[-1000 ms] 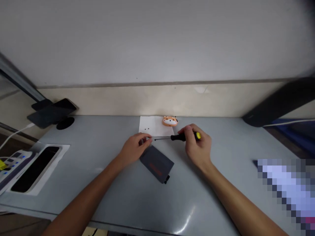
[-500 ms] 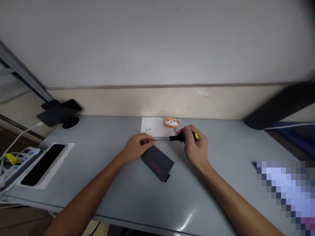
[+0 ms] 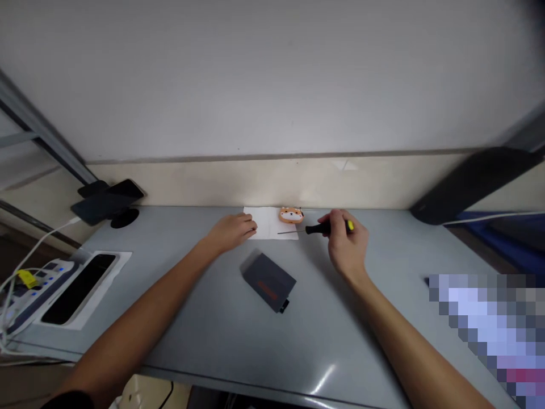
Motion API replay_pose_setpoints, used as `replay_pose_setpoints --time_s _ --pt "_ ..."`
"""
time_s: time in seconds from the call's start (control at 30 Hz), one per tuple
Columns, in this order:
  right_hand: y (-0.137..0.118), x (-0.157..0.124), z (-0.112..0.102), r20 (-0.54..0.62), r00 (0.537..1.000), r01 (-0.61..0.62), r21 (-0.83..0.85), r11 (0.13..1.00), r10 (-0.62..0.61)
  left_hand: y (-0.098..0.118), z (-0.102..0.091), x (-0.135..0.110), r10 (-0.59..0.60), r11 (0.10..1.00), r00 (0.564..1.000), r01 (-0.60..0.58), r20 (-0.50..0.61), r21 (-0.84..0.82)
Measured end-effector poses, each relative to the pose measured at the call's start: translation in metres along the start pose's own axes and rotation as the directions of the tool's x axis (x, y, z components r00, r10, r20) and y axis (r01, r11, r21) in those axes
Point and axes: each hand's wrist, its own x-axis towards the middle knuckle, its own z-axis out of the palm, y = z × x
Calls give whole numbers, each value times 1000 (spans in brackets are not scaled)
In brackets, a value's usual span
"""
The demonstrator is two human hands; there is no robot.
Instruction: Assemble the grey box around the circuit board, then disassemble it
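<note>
My right hand point(image 3: 347, 241) is closed around the black and yellow handle of a screwdriver point(image 3: 317, 228). Its thin shaft points left, over a white sheet of paper point(image 3: 269, 222). At the left end of that sheet, my left hand point(image 3: 233, 232) has its fingers drawn together and lowered to the paper; whatever they pinch is too small to make out. Between my forearms, apart from both hands, lies a dark grey flat box-like device point(image 3: 269, 282) with reddish lettering and a small black part at its lower corner. An orange-and-white animal-face case point(image 3: 291, 215) sits on the paper's right end.
At left stand a phone on a stand point(image 3: 108, 201), another phone point(image 3: 79, 289) lying on white paper, and a power strip point(image 3: 40, 292) with cables. A dark cylinder point(image 3: 464, 187) leans at the back right. A pixelated patch covers the right side of the grey desk point(image 3: 221, 341).
My left hand has left the screwdriver's tip and moved up-left onto the paper, covering the small dark bits there. The screwdriver has shifted right and slightly up in my right hand.
</note>
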Motion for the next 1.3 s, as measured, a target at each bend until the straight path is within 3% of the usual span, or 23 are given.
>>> replay_pose_setpoints --time_s 0.3,0.83,1.1,1.3 --pt "-12 0 -7 11 998 57 -28 998 -57 2 5 5 7 1000 1000 -7 -8 -1" --pt "-4 6 -12 6 998 63 -61 996 -63 -2 11 9 -55 964 998 46 -28 -260" --pt "-2 7 -13 18 998 63 -73 995 -62 2 10 -11 -179 927 982 146 -65 -346" --pt "-1 6 -13 29 998 54 -75 996 -52 -6 13 -21 -218 891 974 174 -59 -419"
